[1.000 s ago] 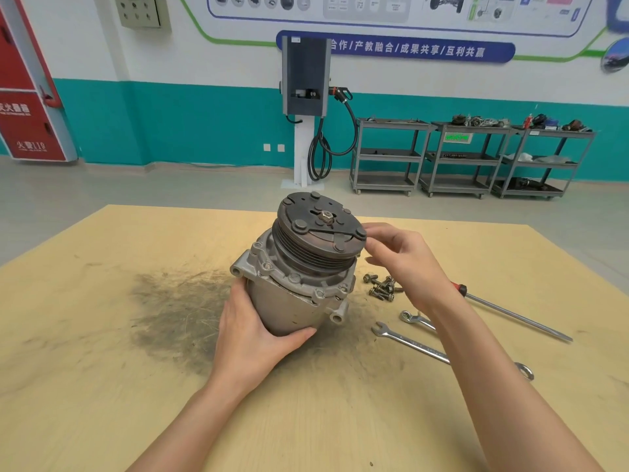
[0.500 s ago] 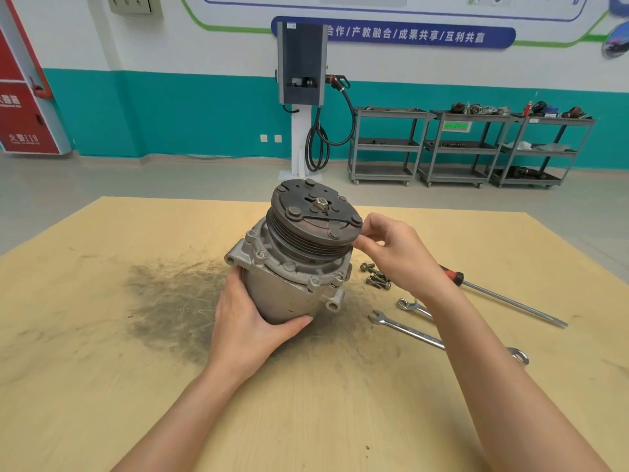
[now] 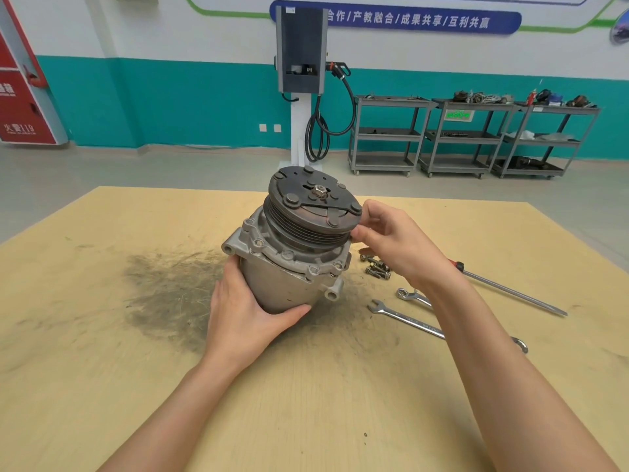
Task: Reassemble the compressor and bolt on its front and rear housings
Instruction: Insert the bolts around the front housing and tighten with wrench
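The grey metal compressor (image 3: 282, 281) stands tilted on the wooden table (image 3: 102, 352), its dark clutch pulley (image 3: 313, 206) facing up and toward me. My left hand (image 3: 248, 318) grips the lower body of the compressor from the near left. My right hand (image 3: 391, 243) is at the pulley's right edge, its fingertips curled against the rim and grooves. A small pile of bolts (image 3: 376, 269) lies on the table just right of the compressor, partly behind my right hand.
Two combination wrenches (image 3: 408, 318) and a red-handled long screwdriver (image 3: 510, 291) lie on the table to the right. A dark grease stain (image 3: 170, 287) spreads left of the compressor. Beyond the table are a charging post (image 3: 301, 80) and grey shelf carts (image 3: 459, 137).
My right hand has moved in from just off the pulley's right side to touch its rim. The compressor stays in my left hand's grip; the view has shifted slightly.
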A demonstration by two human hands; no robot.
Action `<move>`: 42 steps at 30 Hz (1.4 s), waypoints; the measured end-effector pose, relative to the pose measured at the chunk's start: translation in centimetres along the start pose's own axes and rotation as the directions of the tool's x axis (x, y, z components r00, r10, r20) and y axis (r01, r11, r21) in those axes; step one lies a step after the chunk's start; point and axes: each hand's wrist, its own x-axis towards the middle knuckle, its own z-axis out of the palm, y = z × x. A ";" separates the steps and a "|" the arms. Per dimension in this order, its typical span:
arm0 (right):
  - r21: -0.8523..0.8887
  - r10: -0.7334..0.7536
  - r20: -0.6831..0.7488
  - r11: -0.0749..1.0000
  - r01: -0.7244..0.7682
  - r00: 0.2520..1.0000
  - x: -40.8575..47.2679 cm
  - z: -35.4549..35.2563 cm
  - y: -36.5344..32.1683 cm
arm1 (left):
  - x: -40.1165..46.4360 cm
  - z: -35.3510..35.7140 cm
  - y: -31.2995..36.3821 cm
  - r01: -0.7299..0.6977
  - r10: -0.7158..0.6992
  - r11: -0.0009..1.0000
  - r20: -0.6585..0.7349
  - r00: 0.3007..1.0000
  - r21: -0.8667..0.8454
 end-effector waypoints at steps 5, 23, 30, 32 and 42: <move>0.106 0.072 0.005 0.992 -0.073 0.997 -0.1 0.6 -0.1 | -0.1 -0.1 0.1 -0.004 0.004 1.000 -0.008 1.000 0.011; 0.076 0.105 -0.023 0.992 -0.103 0.994 0.2 0.3 -0.5 | 0.0 0.0 0.0 -0.002 0.002 1.000 0.000 1.000 0.001; 0.117 0.111 -0.040 0.987 -0.106 0.993 0.1 0.4 -0.4 | 0.0 0.1 -0.1 -0.005 0.005 1.000 -0.022 1.000 0.016; 0.064 0.093 -0.061 0.994 -0.090 0.994 0.1 0.5 -0.4 | 0.0 0.1 -0.1 -0.006 0.006 1.000 -0.024 1.000 0.017; -0.017 0.017 0.011 1.000 -0.017 1.000 -0.2 -0.7 -0.7 | 0.0 0.0 0.0 -0.008 0.008 1.000 -0.008 1.000 0.013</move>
